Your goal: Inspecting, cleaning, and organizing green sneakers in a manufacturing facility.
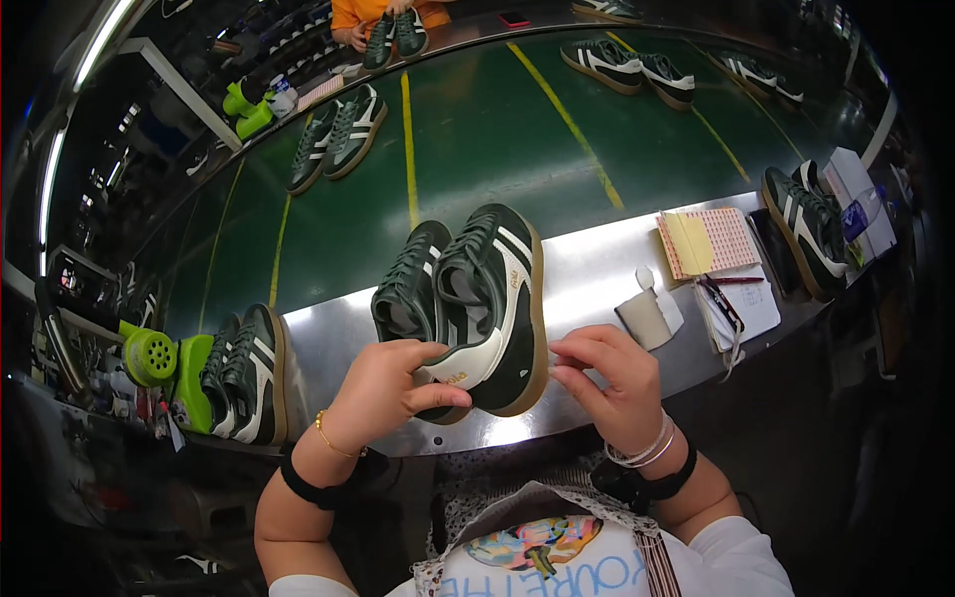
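A pair of dark green sneakers with white stripes and gum soles stands in front of me at the metal edge. My left hand (pixel 383 393) grips the heel collar of the right-hand sneaker (pixel 516 313), thumb against its white heel patch. Partly hidden behind it is the other sneaker (pixel 398 291). Just right of the gum sole, my right hand (pixel 619 386) is closed in a pinch, its fingertips very near the sole. Whatever the pinch holds, if anything, is too small to make out. A small white spot shows on the dark heel side.
A green belt (pixel 487 129) with yellow lines carries more sneaker pairs (pixel 340 137). Notebooks (pixel 708 244), a pen and a grey cloth (pixel 645 316) lie at right. Sneakers (pixel 249 373) and a lime-green device (pixel 151 356) stand at left. Across the belt, a person in orange (pixel 363 14) handles sneakers.
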`<state>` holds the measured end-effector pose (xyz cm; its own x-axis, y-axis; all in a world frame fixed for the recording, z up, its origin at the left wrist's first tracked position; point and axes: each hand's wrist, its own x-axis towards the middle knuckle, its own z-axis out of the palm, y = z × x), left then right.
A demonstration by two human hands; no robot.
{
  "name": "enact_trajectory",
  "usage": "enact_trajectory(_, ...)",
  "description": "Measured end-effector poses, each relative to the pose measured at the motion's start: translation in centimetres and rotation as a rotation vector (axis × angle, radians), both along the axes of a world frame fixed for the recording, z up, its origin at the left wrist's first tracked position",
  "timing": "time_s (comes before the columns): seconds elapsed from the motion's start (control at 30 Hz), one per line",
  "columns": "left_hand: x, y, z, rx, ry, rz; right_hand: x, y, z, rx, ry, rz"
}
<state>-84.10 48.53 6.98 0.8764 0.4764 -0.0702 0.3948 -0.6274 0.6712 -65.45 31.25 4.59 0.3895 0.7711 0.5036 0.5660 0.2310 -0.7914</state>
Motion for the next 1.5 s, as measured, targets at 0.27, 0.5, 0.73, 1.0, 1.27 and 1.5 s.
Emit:
enact_trajectory(0.27,-2.7,-2.7,0.2,-0.129,-0.123,0.008,-3.5,-1.8,0.1,0.021,-0.119,0.022)
enact_trajectory(0.5,-2.8,-3.2,0.1,-0.064,-0.096,0.002,-4.6,-2.1,0.1,0.051,-0.271,-0.077)
enact_trajectory(0.73,-2.1,-3.6,-0.1,-0.041,-0.113,0.000,-4.2,-2.3,-0.3,0.066,-0.403,-0.129)
enact_trajectory(1.0,-1.6,-3.9,-0.5,0.007,-0.083,-0.006,-3.5,-2.2,-2.3,-0.099,-0.327,-0.232)
enact_trajectory(1.27,-1.9,-4.1,-1.2,0.002,-0.132,0.003,-3.7,-3.8,-2.1,-0.029,-0.096,-0.071)
enact_trajectory(1.5,-1.8,-4.2,-0.8,0.047,-0.091,-0.011,-4.3,-3.7,-1.5,-0.041,-0.128,-0.131)
